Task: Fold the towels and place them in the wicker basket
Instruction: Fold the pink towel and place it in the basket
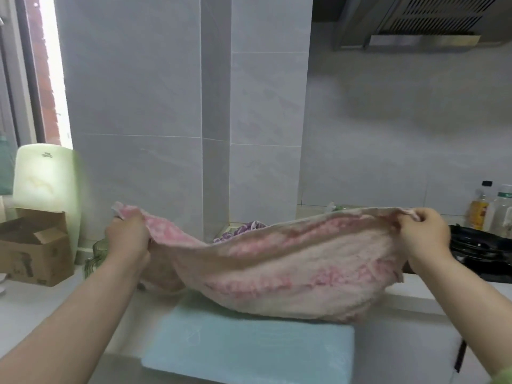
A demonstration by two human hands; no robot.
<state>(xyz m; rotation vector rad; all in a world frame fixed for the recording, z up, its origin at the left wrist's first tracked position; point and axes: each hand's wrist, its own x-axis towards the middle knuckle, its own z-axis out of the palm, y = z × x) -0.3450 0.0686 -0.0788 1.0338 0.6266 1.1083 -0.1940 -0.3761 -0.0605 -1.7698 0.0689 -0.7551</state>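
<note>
Left hand: the left hand [128, 234] was raised above the table, its fingers curled round the left corner of the pink towel [291, 270], gripping it.
Right hand: the right hand [425, 231] was held up at the other end, thumb and fingers pinching the towel's right corner.
Pink towel: it hung stretched between the two hands, its top edge sagging in the middle and its belly drooping down toward the light blue mat [249, 347]; whether the lowest fold touched the mat could not be told. The cloth was pale with blotchy pink patterning.
Other towel: a purple patterned towel [243, 231] lay bunched behind the pink one, close to the tiled wall corner, mostly hidden.
Mat: it lay flat on the table [41, 309] directly beneath the towel, near the front edge.
Left side: an open cardboard box [36, 250] stood on the table, with a pale green cutting board [47, 178] upright behind it by the window.
Right side: a black pan [482, 253] sat behind the right hand, and bottles [482, 209] stood against the wall beyond it.
Above: a range hood [421, 20] occupied the upper right corner.
</note>
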